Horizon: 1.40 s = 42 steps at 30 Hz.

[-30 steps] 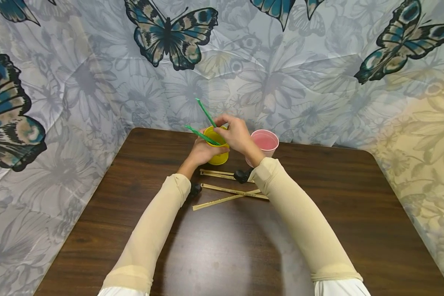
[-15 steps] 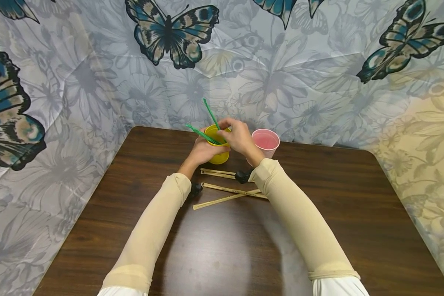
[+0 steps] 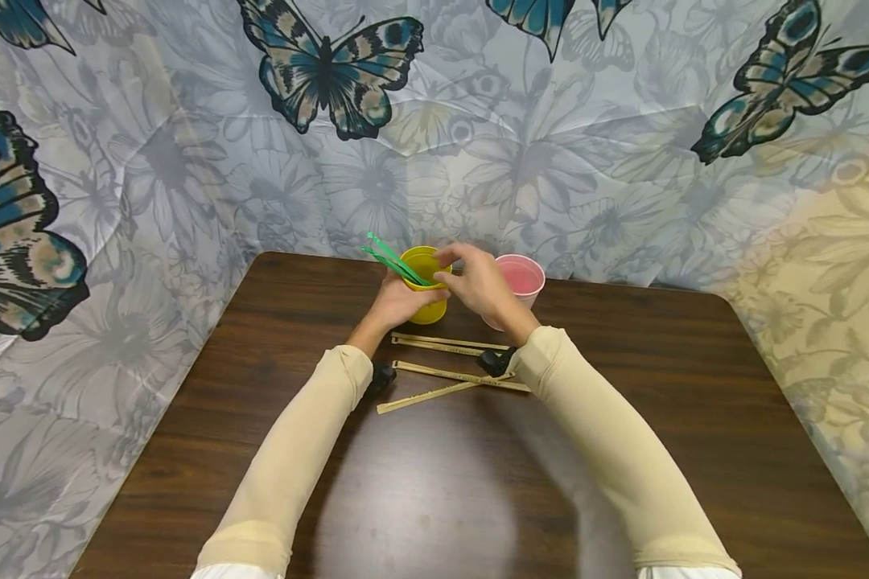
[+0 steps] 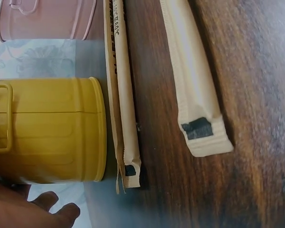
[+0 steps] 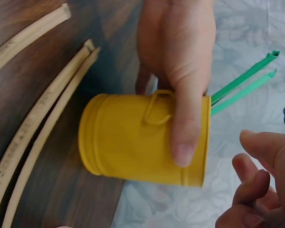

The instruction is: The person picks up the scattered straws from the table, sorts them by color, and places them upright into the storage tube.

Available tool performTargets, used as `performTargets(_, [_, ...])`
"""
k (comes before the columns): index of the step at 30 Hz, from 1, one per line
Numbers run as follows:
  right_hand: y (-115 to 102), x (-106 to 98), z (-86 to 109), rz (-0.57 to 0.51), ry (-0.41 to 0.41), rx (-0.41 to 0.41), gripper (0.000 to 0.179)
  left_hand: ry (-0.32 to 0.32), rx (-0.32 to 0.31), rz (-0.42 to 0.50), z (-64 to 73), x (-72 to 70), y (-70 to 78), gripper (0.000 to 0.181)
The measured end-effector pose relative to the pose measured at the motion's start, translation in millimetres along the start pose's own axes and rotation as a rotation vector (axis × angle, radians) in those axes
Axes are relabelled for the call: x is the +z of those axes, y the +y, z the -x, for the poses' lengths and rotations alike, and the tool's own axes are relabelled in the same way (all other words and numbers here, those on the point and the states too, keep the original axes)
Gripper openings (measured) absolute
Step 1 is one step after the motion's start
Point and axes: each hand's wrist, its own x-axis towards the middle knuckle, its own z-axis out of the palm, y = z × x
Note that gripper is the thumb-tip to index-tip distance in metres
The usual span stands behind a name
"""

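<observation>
My left hand grips a small yellow pail, tilted slightly over the back of the table. In the right wrist view its thumb presses along the side of the pail, by a wire handle. Several green wrapped sticks, apparently straws, lean out over the rim on the left. Beside the rim's right side is my right hand, fingers bent loosely with nothing between them. That hand stands apart from the green sticks in the right wrist view. The pail's inside is partly hidden.
A pink pail stands just behind the right hand. Several beige paper-wrapped sticks lie in front of the pails, two of them crossed. A butterfly-patterned cloth hangs behind the table's back edge.
A green stick held upright by my right hand has gone down into the yellow pail and been let go. The right hand has shifted slightly right, while the left keeps its grip.
</observation>
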Motion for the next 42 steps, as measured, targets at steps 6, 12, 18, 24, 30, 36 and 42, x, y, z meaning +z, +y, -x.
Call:
performTargets(6, [11, -5, 20.9, 0.043, -0.033, -0.047, 0.032, -0.006, 0.042, 0.032, 0.7, 0.3, -0.3, 0.071])
performTargets(12, [27, -6, 43.9, 0.068, -0.066, -0.051, 0.028, 0.000, 0.096, 0.052, 7.0, -4.3, -1.4, 0.074])
performTargets(18, [46, -3, 68.8, 0.070, -0.124, -0.056, 0.028, -0.006, -0.128, -0.146, 29.0, -21.8, 8.7, 0.094])
performTargets(24, [63, 4, 89.1, 0.074, -0.172, -0.054, 0.024, -0.125, -0.334, -0.454, 49.7, -39.9, 33.3, 0.090])
performTargets(30, [72, 14, 102.0, 0.127, -0.253, -0.059, 0.021, -0.305, -0.333, -0.583, 58.9, -40.4, 58.3, 0.059])
performTargets(36, [76, 21, 109.3, 0.175, -0.286, -0.047, 0.021, -0.374, -0.091, -0.401, 58.7, -20.8, 82.3, 0.037])
performTargets(42, [76, 27, 115.4, 0.184, -0.280, -0.063, 0.017, -0.338, 0.033, -0.134, 37.4, 12.1, 93.5, 0.066])
